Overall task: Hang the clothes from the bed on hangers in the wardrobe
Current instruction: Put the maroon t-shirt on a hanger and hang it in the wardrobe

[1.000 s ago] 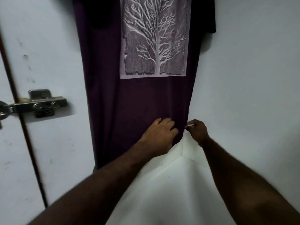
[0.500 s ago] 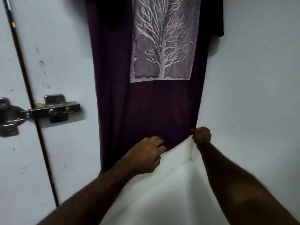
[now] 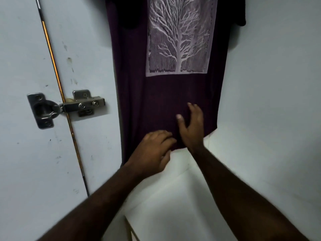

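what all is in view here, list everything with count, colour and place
T-shirt: 1, dark purple, hanging in the middle inside the wardrobe; its top is out of frame
tree print: 1, pale lilac, on the T-shirt's upper part
hinge: 1, silver metal, at the left, joining door and side panel
wardrobe door: 1, white with scuffs, far left
side panel: 1, white, left of the T-shirt
right wall: 1, white, right of the T-shirt
shelf: 1, white, below the hem
left hand: 1, at the hem, fingers curled, seems to pinch it
right hand: 1, fingers spread flat against the lower fabric
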